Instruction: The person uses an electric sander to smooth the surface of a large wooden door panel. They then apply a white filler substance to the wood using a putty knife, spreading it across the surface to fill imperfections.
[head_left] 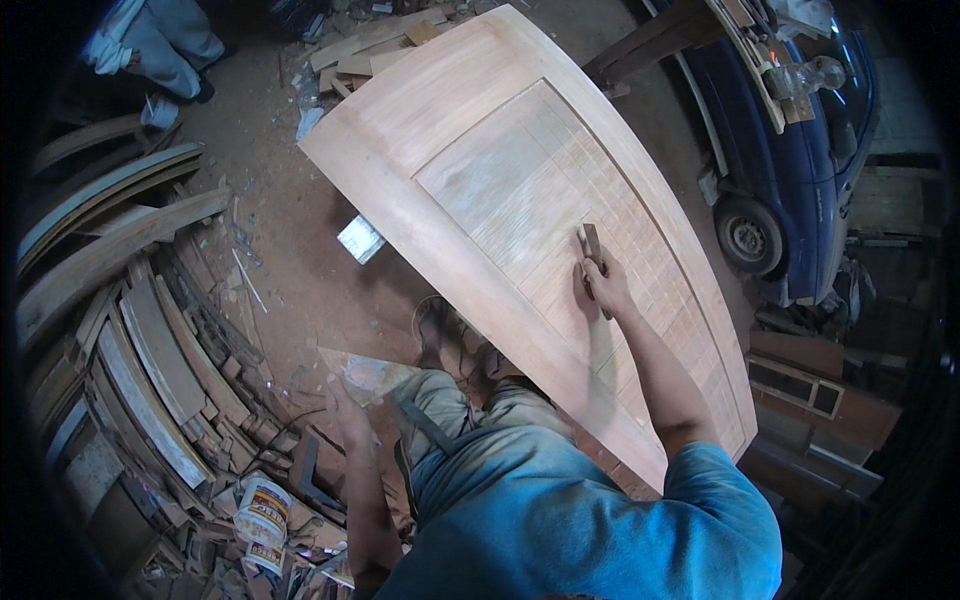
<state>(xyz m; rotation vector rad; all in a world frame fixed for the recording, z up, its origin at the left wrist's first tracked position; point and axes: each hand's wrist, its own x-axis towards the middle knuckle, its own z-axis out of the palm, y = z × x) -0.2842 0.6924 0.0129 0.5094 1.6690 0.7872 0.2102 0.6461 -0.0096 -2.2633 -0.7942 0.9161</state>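
Note:
A large pale wooden door panel (365, 160) lies raised above the floor in front of me, with a framed inner field marked by grooves. On that field my right hand (608, 285) grips a narrow brown wooden block (591, 243), whose underside is hidden. My left hand (350, 412) hangs beside my left leg, off the panel, its fingers stretched out. Close to it is a pale triangular piece (372, 375); whether the hand touches it I cannot tell.
Stacked curved boards (160, 350) fill the left side, with a white bucket (263, 510) below them. Wood scraps (370, 60) lie beyond the panel. A blue car (800, 180) stands at right. Another person's legs (165, 50) show at upper left.

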